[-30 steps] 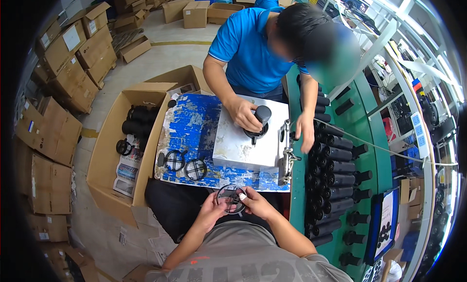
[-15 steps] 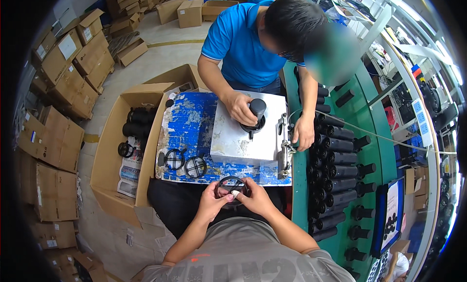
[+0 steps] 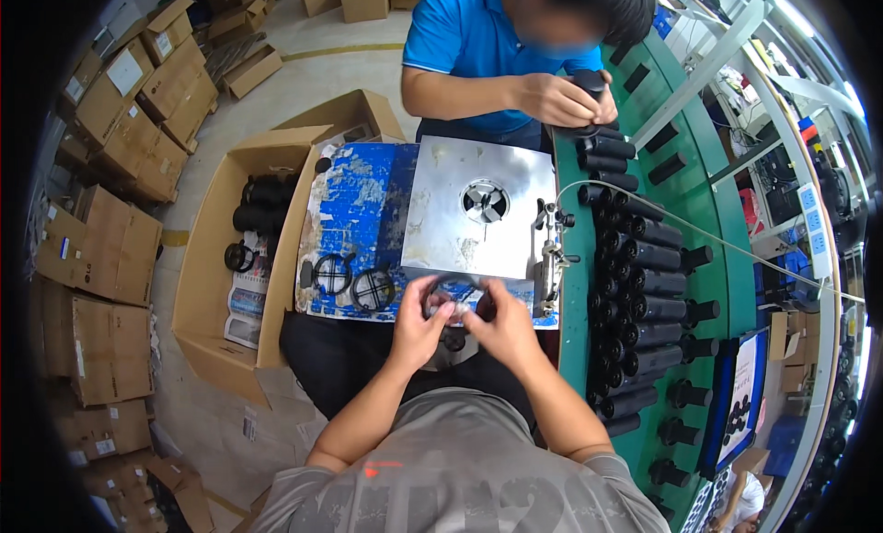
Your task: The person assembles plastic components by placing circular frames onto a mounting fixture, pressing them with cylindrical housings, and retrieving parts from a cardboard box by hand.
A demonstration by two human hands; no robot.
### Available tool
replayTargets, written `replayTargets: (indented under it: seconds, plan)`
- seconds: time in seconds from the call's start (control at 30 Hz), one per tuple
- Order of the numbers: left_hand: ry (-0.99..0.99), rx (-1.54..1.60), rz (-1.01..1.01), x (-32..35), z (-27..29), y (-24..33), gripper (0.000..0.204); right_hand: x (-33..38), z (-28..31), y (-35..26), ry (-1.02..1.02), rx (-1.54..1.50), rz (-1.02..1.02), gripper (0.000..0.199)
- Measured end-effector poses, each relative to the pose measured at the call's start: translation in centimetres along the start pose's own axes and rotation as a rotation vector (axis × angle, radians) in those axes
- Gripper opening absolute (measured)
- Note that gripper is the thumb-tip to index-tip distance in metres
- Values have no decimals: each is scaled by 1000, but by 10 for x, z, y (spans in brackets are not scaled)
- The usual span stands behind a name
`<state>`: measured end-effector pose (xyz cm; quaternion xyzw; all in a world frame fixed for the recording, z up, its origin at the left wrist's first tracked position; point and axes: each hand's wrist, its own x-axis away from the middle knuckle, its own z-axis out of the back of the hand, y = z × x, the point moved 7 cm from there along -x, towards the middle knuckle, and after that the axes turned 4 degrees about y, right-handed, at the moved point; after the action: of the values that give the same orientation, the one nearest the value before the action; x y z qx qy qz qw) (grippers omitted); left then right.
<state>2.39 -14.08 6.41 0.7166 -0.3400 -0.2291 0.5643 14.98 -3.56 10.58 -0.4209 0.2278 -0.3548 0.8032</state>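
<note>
Both my hands hold a black plastic ring (image 3: 454,279) just in front of the metal box. My left hand (image 3: 418,323) grips its left side and my right hand (image 3: 505,322) its right side, fingers curled around the rim. Both thumbs meet inside the ring, where a small white spot shows near the right thumb; I cannot tell what it is. Two black rings with crossbars, one at the left (image 3: 332,273) and one nearer (image 3: 373,290), lie on the worn blue board (image 3: 354,197), left of my hands. Opposite me, a co-worker's two hands hold a black cylinder (image 3: 589,82).
The metal box (image 3: 441,179) has a round slotted chuck (image 3: 485,202) on top and a clamp fitting (image 3: 549,257) at its right. Many black cylinders (image 3: 655,283) lie on the green bench (image 3: 575,349). An open carton (image 3: 204,275) with black parts stands left.
The co-worker has lifted the black cylinder off the metal box and now holds it two-handed at the right, uncovering the chuck. My hands have moved forward with the ring. The view has shifted.
</note>
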Motion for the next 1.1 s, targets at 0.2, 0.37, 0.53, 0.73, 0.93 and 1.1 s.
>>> replayTargets:
  seconds: [0.2,0.37,0.53,0.73,0.93,1.1]
  plan:
    - [47,-327,-292,-60,-36,19,44,-77,40,-16,159,304,258,59]
    - [93,-284,-272,-120,-50,-22,44,-147,26,12,21,355,107,56]
    - [103,-928,-307,-170,-59,-34,52,-193,13,53,-19,515,32,59]
    - [81,-1042,-160,-207,-59,-25,50,-219,12,77,26,600,-130,59]
    - [7,-1130,-362,-202,-45,-16,57,-215,3,73,-81,700,-196,58]
    - [-219,-1022,-396,-199,-57,-13,75,-220,14,73,-111,694,-195,47]
